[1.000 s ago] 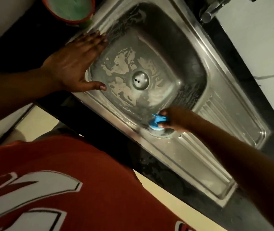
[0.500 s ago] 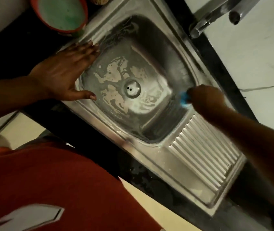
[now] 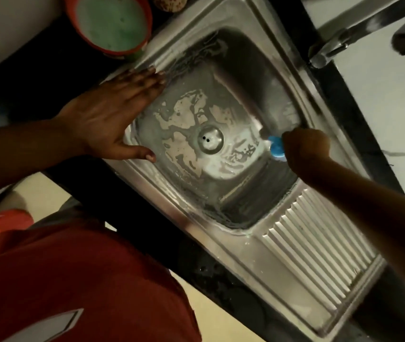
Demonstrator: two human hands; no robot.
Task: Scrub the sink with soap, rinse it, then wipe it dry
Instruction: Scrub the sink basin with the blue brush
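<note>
Presently: stainless-steel sink (image 3: 241, 70) mid-scrub, soap film in the basin.
Pressed steel, rectangular basin with rounded corners, round drain (image 3: 210, 139) at centre, ridged drainboard (image 3: 315, 243) adjoining; a patchy, whitish film coats the floor. The left hand (image 3: 107, 114) lies flat on the basin's left rim, fingers straight, thumb along the near edge. The right hand (image 3: 305, 149) is curled round a blue scrubber (image 3: 276, 146) held against the opposite wall, well apart from the left hand across the drain. An orange bowl (image 3: 85, 40) of green foamy liquid stands beyond the left hand.
</note>
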